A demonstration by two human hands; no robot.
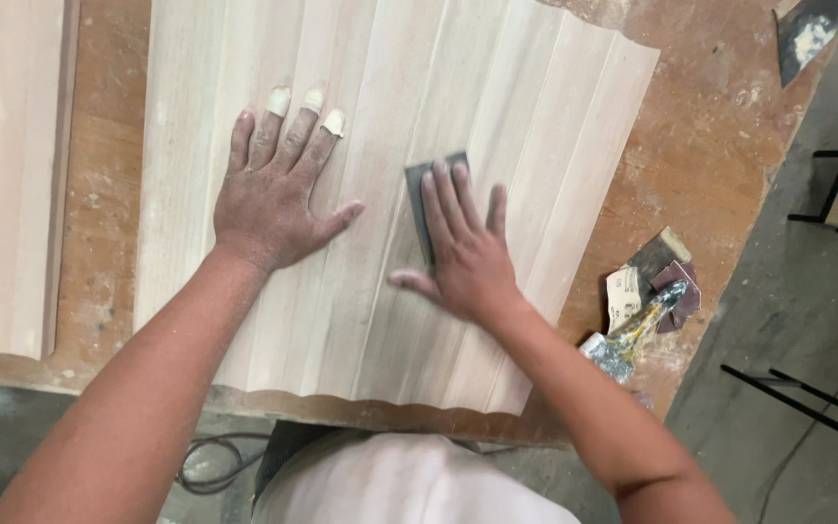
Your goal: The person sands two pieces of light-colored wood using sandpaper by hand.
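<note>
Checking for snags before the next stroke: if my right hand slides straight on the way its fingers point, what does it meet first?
Likely nothing: the right hand, pressing the dark sanding pad, points up the fluted wooden panel, which looks bare to the picture's top edge.

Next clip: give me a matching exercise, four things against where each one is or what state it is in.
1. left hand
2. right hand
3. sandpaper piece
4. putty knife

A. lying on the workbench, right of the panel
B. flat on the fluted wood panel, three fingertips taped
C. pressed under fingers, dark grey
D. pressing the abrasive to the wood

Pairs: 1-B, 2-D, 3-C, 4-A
</note>
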